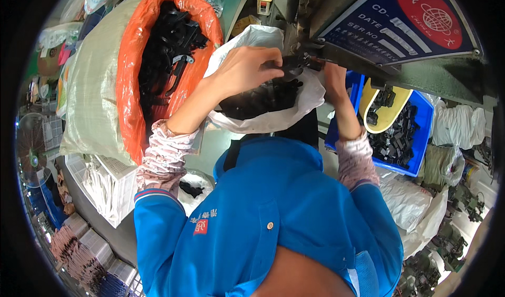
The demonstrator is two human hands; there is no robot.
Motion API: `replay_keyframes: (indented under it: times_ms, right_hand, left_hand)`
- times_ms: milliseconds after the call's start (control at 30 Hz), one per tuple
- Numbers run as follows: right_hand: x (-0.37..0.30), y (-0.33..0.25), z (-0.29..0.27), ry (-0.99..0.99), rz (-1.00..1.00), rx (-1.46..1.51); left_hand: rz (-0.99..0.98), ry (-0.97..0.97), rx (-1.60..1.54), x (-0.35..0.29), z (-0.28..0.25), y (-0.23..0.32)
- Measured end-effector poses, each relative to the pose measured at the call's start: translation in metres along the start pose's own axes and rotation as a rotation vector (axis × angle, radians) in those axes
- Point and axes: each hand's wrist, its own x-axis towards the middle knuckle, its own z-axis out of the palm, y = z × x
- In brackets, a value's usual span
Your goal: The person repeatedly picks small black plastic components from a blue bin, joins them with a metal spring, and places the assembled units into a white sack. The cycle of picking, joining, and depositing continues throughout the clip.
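My left hand (251, 68) is over a white plastic bag (268, 125), its fingers curled round a dark black part (292, 65). The far end of this part reaches the machine head, and its exact kind is hard to make out. More black parts (260, 100) lie in the bag below. At the bag's right side, beneath the machine, is my right hand (335, 80). Its fingertips are hidden by the machine's dark metal, so what it touches does not show.
A woven sack (94, 86) with an orange liner (129, 81) holds black parts at left. On the right, a blue bin (424, 134) and a yellow scoop-shaped tray (402, 100) hold small dark parts. The machine's blue plate (368, 34) overhangs at upper right. A white basket (118, 189) stands lower left.
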Motion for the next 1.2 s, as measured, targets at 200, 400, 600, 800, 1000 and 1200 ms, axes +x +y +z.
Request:
replay_keyframes:
  times_ms: [200,400,600,800,1000,1200]
  right_hand:
    - [0.056,0.027,0.000,-0.089,-0.163,-0.498]
    - [0.062,0.034,0.002,-0.151,-0.186,-0.594]
    - [0.069,0.044,-0.007,-0.169,-0.174,-0.615]
    - [0.026,0.016,-0.020,-0.127,0.026,-0.181]
    - [-0.024,-0.021,-0.034,-0.161,0.277,0.238]
    - [-0.049,-0.071,-0.005,-0.327,0.276,0.542]
  left_hand:
    - [-0.064,-0.014,-0.023,-0.004,-0.004,0.010]
    - [-0.044,0.027,-0.042,-0.007,0.001,0.006]
    - [0.093,0.176,-0.068,-0.010,0.005,0.006]
    - [0.179,0.276,0.152,-0.052,0.023,-0.015]
    - [-0.635,0.401,0.441,-0.113,-0.004,-0.141]
    - [-0.894,0.220,0.640,-0.157,-0.002,-0.212]
